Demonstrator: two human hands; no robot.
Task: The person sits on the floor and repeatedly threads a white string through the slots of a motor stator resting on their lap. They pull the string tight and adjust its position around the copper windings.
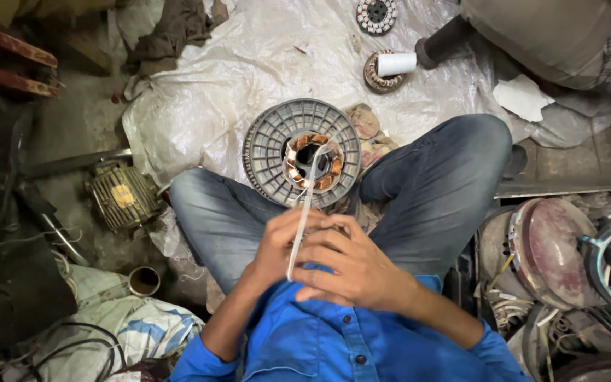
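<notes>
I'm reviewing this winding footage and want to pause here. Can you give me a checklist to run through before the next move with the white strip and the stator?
1. Both hands on the strip: ok. The left hand and right hand pinch the white strip together near the chest.
2. Strip reaches the stator: ok. Its far end lies at the copper windings.
3. Stator seated: ok. It sits in the middle of the grey ribbed disc, between the knees.
4. Which slot the strip enters: cannot tell, too small.
5. Strip straight, no kink: ok as far as it shows.
6. Spare white roll within reach: cannot tell; it lies farther off on the plastic sheet.
</notes>
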